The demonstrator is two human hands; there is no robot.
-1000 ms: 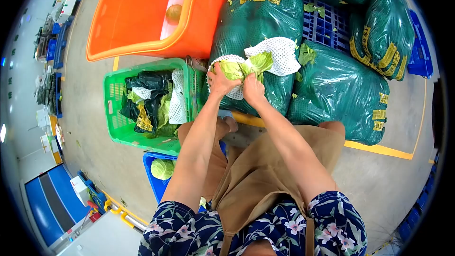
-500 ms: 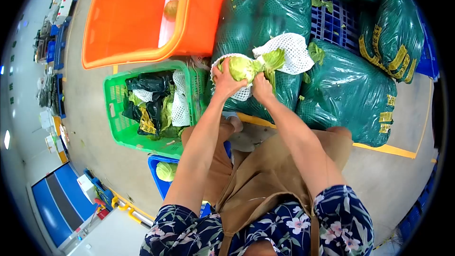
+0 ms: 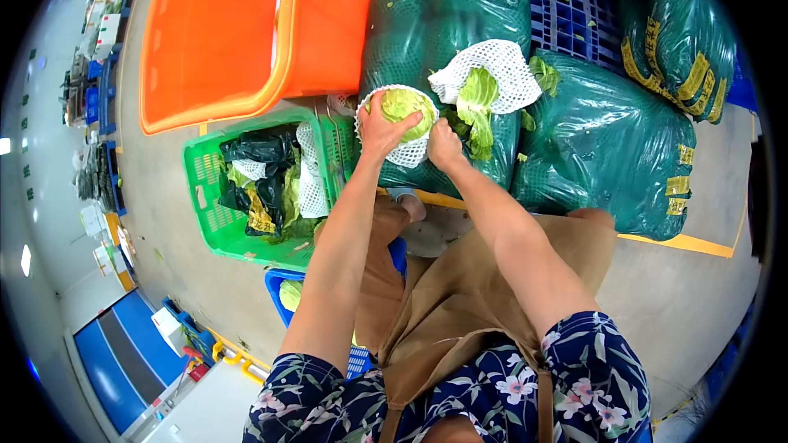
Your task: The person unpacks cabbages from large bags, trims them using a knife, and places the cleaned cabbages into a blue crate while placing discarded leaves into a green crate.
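Observation:
A pale green cabbage (image 3: 407,112) sits in a white foam net (image 3: 404,154) on top of a green wrapped bag (image 3: 443,29). My left hand (image 3: 384,130) grips the cabbage and its net from the left, with the thumb across the top. My right hand (image 3: 445,148) has its fingers curled closed at the right edge of the net; what they hold, if anything, is hidden. Loose cabbage leaves (image 3: 478,100) lie just beyond it, partly over another white foam net (image 3: 513,74).
An orange bin (image 3: 328,33) stands at the upper left. Below it, a green crate (image 3: 209,226) holds leaves, nets and dark plastic. A blue crate (image 3: 275,280) with a cabbage is lower down. More wrapped bags (image 3: 603,148) lie right, around a blue pallet (image 3: 566,20).
The outer leaves have come away from the cabbage and now lie apart on the bag. My right hand has drawn back slightly toward the net, and the view has shifted.

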